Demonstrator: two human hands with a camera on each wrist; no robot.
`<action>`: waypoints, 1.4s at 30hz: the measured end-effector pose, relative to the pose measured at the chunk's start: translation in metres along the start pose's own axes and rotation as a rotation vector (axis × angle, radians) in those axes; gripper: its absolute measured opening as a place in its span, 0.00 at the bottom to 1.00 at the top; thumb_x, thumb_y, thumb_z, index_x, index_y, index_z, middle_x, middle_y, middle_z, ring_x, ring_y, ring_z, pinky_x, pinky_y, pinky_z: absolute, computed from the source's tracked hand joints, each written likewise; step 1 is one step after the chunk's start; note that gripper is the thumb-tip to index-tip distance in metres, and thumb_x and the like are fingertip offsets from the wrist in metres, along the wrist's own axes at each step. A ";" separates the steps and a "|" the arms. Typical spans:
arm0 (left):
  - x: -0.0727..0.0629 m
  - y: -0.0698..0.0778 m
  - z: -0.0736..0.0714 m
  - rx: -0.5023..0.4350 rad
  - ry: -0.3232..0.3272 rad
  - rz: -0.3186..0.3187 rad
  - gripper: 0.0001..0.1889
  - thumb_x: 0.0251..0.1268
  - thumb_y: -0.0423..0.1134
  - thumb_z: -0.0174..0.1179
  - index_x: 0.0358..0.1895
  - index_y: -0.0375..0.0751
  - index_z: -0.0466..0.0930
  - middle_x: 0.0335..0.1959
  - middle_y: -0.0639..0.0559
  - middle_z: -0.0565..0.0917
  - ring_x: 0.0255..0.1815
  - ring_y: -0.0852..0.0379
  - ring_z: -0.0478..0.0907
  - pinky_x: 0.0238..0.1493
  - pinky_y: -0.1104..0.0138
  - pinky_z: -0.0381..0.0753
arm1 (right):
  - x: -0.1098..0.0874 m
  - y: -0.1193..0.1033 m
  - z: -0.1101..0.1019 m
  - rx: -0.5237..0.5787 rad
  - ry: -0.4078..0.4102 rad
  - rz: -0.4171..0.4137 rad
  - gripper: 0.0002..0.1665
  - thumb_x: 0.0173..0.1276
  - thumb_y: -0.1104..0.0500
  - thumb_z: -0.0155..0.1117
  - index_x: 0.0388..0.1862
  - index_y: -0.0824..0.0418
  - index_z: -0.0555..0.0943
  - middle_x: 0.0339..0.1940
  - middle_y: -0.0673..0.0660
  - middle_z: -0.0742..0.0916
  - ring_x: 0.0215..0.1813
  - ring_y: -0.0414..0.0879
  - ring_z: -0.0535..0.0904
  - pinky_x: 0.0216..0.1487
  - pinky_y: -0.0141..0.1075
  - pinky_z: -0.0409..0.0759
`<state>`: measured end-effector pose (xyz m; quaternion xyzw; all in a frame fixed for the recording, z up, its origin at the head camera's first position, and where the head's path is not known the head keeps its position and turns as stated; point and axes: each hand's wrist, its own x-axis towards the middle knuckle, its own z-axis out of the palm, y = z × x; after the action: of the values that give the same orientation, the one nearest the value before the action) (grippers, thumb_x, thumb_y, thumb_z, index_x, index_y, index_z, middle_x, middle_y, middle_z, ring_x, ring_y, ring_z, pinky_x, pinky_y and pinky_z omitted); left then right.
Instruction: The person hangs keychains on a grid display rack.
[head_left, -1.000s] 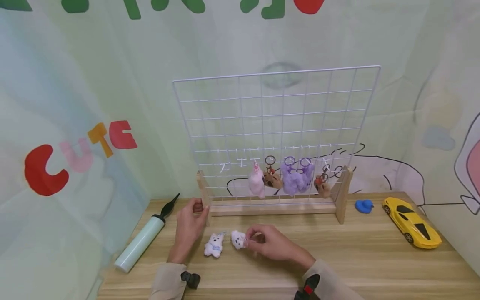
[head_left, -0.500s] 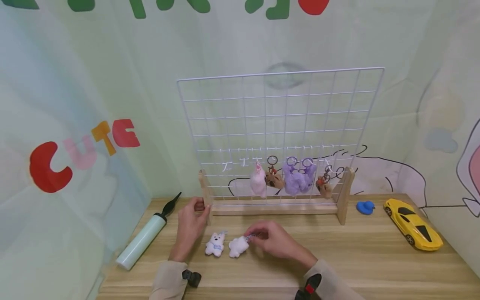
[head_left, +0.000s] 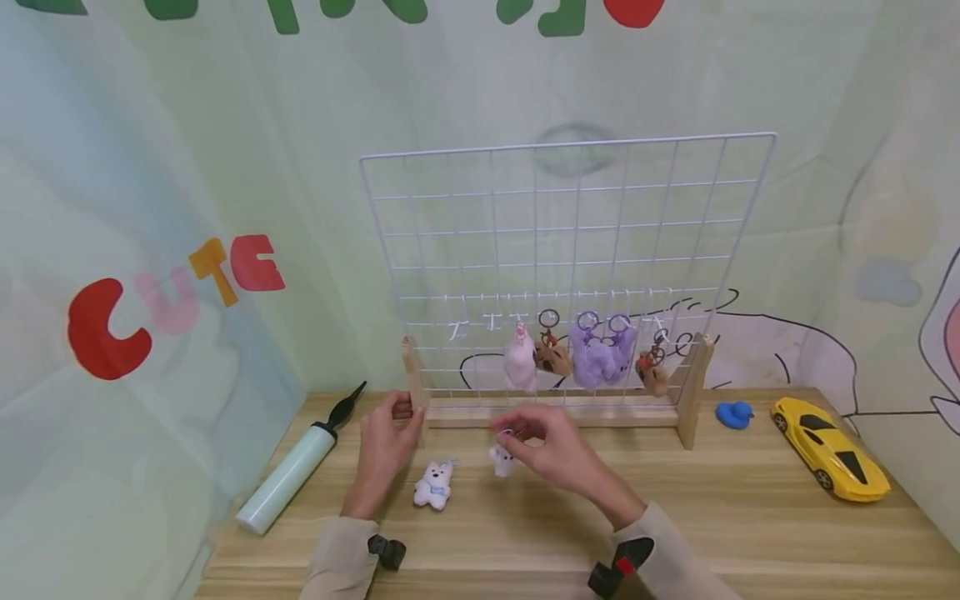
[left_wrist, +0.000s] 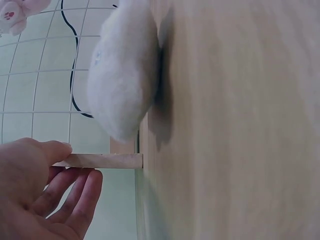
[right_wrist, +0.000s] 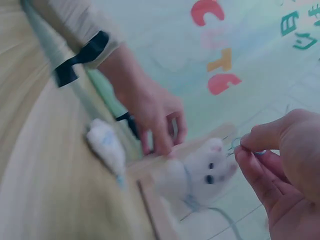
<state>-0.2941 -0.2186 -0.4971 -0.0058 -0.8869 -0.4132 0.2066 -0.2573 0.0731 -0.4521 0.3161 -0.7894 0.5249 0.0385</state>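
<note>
My left hand (head_left: 386, 446) grips the left wooden upright (left_wrist: 107, 160) of a white wire grid rack (head_left: 577, 230), thumb on one side and fingers on the other. My right hand (head_left: 553, 450) pinches the ring of a white plush keychain (right_wrist: 197, 175), a bear-like figure with a blue ribbon, lifted in front of the rack. A second white plush keychain (head_left: 433, 486) lies on the table between the hands; it looms close in the left wrist view. From the rack's hooks hang pink (head_left: 521, 362), brown (head_left: 553, 357) and purple (head_left: 595, 363) plush keychains, with another brown one (head_left: 652, 377) at right.
White hooks (head_left: 458, 330) stick out at the rack's left. A mint hand pump (head_left: 288, 479) lies left on the wooden table (head_left: 750, 542). A blue rubber duck (head_left: 734, 414) and a yellow toy car (head_left: 828, 450) sit on the right. A printed cloth backdrop (head_left: 315, 167) surrounds the table.
My right hand has raised the white plush keychain off the table by its ring and moved it toward the rack. The left hand stays on the upright.
</note>
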 end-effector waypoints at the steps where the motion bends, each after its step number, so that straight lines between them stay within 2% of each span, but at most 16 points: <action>1: 0.000 0.000 0.000 0.000 -0.001 0.001 0.12 0.74 0.35 0.70 0.54 0.33 0.84 0.52 0.35 0.92 0.52 0.41 0.92 0.51 0.52 0.95 | 0.002 -0.004 0.000 -0.007 0.008 -0.015 0.11 0.74 0.65 0.73 0.53 0.57 0.91 0.50 0.54 0.95 0.47 0.42 0.91 0.51 0.34 0.92; 6: 0.000 -0.001 -0.001 -0.008 0.000 0.004 0.12 0.74 0.35 0.70 0.53 0.32 0.84 0.51 0.35 0.92 0.51 0.41 0.92 0.51 0.52 0.95 | 0.016 -0.023 -0.002 -0.094 0.063 -0.075 0.10 0.73 0.66 0.74 0.52 0.59 0.91 0.47 0.55 0.95 0.46 0.42 0.93 0.49 0.30 0.92; 11: 0.001 -0.002 0.000 -0.009 -0.003 -0.002 0.12 0.74 0.35 0.70 0.54 0.32 0.84 0.51 0.35 0.92 0.52 0.41 0.92 0.51 0.52 0.95 | 0.034 -0.045 -0.008 -0.157 0.184 -0.139 0.06 0.70 0.63 0.78 0.45 0.60 0.91 0.40 0.54 0.96 0.39 0.41 0.94 0.43 0.28 0.92; 17: 0.001 -0.003 0.001 -0.012 0.007 0.011 0.12 0.73 0.34 0.71 0.53 0.33 0.84 0.50 0.35 0.92 0.51 0.41 0.92 0.49 0.53 0.95 | 0.054 -0.063 -0.025 -0.262 0.295 -0.221 0.04 0.70 0.61 0.79 0.42 0.59 0.93 0.38 0.54 0.96 0.36 0.40 0.93 0.39 0.27 0.91; 23: 0.001 -0.003 0.001 -0.005 0.013 0.015 0.11 0.73 0.35 0.71 0.52 0.33 0.84 0.50 0.36 0.92 0.50 0.42 0.92 0.49 0.53 0.95 | 0.069 -0.073 -0.036 -0.340 0.386 -0.294 0.05 0.73 0.65 0.76 0.45 0.62 0.93 0.42 0.58 0.96 0.41 0.47 0.95 0.42 0.32 0.93; 27: 0.000 -0.003 0.001 -0.003 0.009 0.007 0.12 0.74 0.35 0.71 0.53 0.33 0.84 0.51 0.35 0.92 0.51 0.41 0.92 0.50 0.51 0.95 | 0.073 -0.076 -0.037 -0.342 0.402 -0.280 0.07 0.75 0.67 0.72 0.49 0.65 0.91 0.45 0.60 0.95 0.46 0.50 0.95 0.46 0.32 0.93; 42: 0.000 -0.002 0.001 -0.001 0.012 0.008 0.12 0.74 0.35 0.71 0.53 0.33 0.85 0.51 0.36 0.92 0.51 0.42 0.92 0.50 0.52 0.95 | 0.082 -0.080 -0.033 -0.382 0.396 -0.210 0.06 0.76 0.65 0.72 0.47 0.65 0.92 0.42 0.60 0.96 0.41 0.45 0.94 0.43 0.28 0.92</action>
<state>-0.2948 -0.2194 -0.4990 -0.0071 -0.8855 -0.4126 0.2135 -0.2884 0.0439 -0.3412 0.2747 -0.8140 0.4113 0.3046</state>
